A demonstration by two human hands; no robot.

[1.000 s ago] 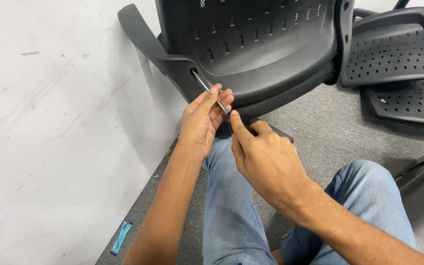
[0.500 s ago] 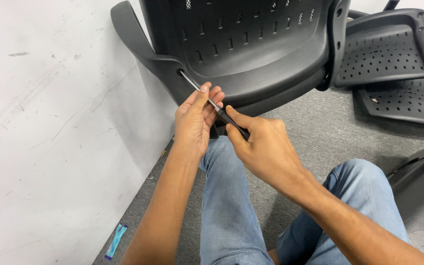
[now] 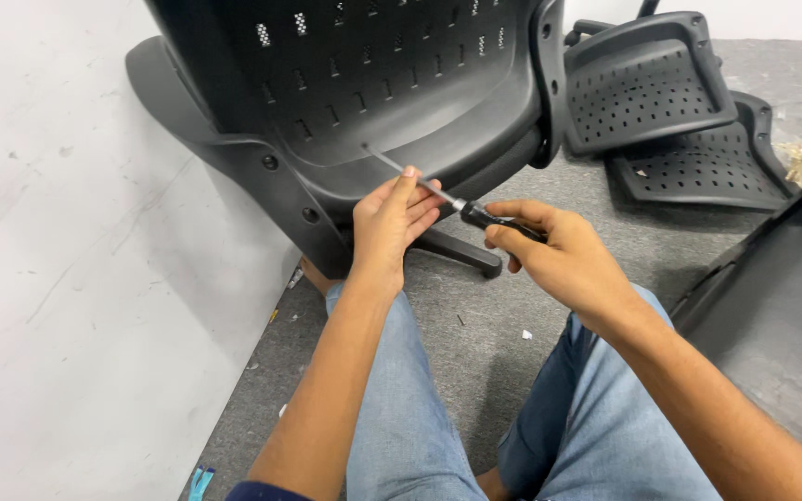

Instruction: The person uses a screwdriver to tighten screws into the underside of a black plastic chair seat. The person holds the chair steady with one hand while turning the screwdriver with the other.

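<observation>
Screwdriver (image 3: 447, 197) pulled off the armrest bracket, slim steel shaft, black handle gripped by right hand (image 3: 559, 255), left hand (image 3: 392, 223) pinching shaft

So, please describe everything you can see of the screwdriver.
The screwdriver has a thin grey metal shaft and a black handle. It lies tilted, its tip up and left against the black plastic chair shell. The right hand closes around the handle, and the left hand has its fingertips on the shaft. The tip's shape is too small to tell.
</observation>
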